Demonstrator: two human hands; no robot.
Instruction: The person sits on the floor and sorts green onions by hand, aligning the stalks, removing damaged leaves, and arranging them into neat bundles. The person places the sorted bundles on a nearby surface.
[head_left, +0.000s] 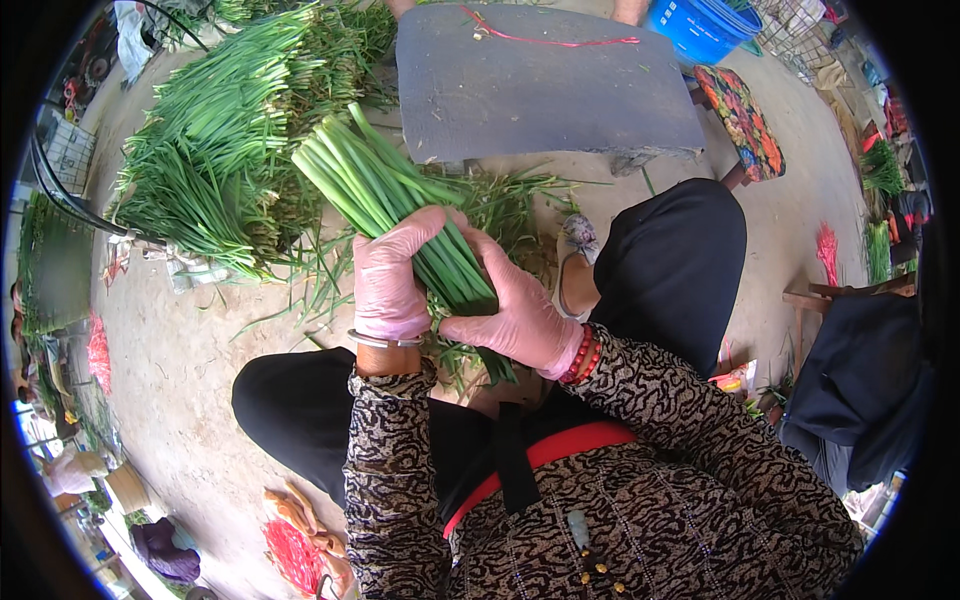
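Both my hands wear thin pinkish gloves and hold one bundle of garlic chives (450, 259) above the floor. My left hand (394, 274) wraps the middle of the bundle with its thumb across the top. Lower down, my right hand (521, 304) grips the leafy end from the other side. The pale cut ends point up and to the left, while the dark leaf tips hang below my right hand. A large pile of chives (217, 127) lies to the left of the bundle. Ahead stands a low table with a grey top (540, 90), and a red tie string (540, 37) lies across it.
Loose chive trimmings (517, 202) litter the floor beneath the bundle. Beyond the table are parts of another person's hands (630, 10). A blue bucket (701, 30) and a floral-cushioned stool (742, 124) stand at the right. Red ties (292, 555) lie at lower left.
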